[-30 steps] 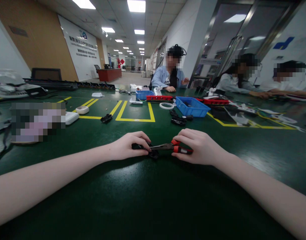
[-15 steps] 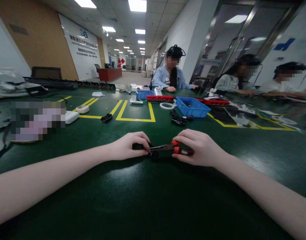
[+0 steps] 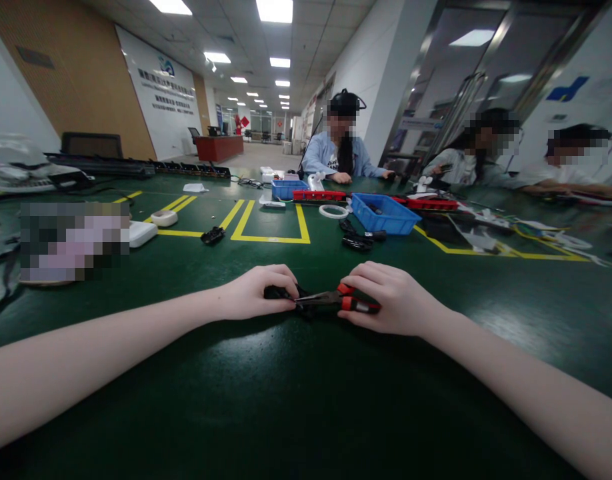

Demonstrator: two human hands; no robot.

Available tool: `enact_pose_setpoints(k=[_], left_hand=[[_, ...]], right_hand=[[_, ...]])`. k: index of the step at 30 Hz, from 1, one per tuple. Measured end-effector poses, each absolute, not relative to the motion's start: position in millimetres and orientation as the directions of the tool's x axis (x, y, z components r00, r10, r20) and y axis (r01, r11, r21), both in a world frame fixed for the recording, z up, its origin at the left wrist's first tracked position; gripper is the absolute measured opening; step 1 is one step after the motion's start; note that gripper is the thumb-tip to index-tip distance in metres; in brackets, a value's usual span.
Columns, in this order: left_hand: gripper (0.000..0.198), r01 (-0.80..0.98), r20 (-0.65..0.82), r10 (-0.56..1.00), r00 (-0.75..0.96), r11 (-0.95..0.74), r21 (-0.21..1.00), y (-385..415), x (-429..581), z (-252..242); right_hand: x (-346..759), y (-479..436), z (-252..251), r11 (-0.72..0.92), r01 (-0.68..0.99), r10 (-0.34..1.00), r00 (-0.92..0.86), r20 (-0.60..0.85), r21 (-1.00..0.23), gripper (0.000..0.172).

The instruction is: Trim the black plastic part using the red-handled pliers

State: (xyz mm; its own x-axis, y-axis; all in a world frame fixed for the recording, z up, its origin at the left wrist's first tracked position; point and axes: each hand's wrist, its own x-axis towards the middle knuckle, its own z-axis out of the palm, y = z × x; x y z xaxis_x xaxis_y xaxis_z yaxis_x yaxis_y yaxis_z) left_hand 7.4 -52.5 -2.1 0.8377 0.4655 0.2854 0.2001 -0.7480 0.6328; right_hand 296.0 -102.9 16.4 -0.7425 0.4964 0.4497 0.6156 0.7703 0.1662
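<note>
In the middle of the head view, my right hand (image 3: 389,297) is closed round the red and black handles of long-nose pliers (image 3: 325,299). Their narrow jaws point left and reach my left fingertips. My left hand (image 3: 266,291) pinches a small black bundle (image 3: 306,309) that looks like a coiled cable; fingers and pliers hide much of it. Jaw tips and bundle meet right at the pinch, but I cannot tell what the jaws grip. Both hands are low over the dark green tabletop (image 3: 296,393).
Beyond my hands lie a black cable bundle (image 3: 213,235), more black cables (image 3: 356,239), a white ring (image 3: 334,211) and a blue bin (image 3: 385,215). White tape (image 3: 165,218) and a white box (image 3: 142,233) sit at left. A person (image 3: 341,143) sits across; two others are at right.
My right hand and the pliers have shifted slightly left, bringing the jaws further in at my left fingertips. The left hand has barely moved.
</note>
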Motion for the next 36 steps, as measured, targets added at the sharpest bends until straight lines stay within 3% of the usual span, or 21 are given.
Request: enact_pose_setpoints(k=[36], left_hand=[[0.018,0.254,0.243,0.488,0.839,-0.744,0.618,-56.2,6.8,-0.6]], right_hand=[[302.7,-101.3,21.5,0.752,0.648,0.563,-0.727,0.392,0.121,0.029]])
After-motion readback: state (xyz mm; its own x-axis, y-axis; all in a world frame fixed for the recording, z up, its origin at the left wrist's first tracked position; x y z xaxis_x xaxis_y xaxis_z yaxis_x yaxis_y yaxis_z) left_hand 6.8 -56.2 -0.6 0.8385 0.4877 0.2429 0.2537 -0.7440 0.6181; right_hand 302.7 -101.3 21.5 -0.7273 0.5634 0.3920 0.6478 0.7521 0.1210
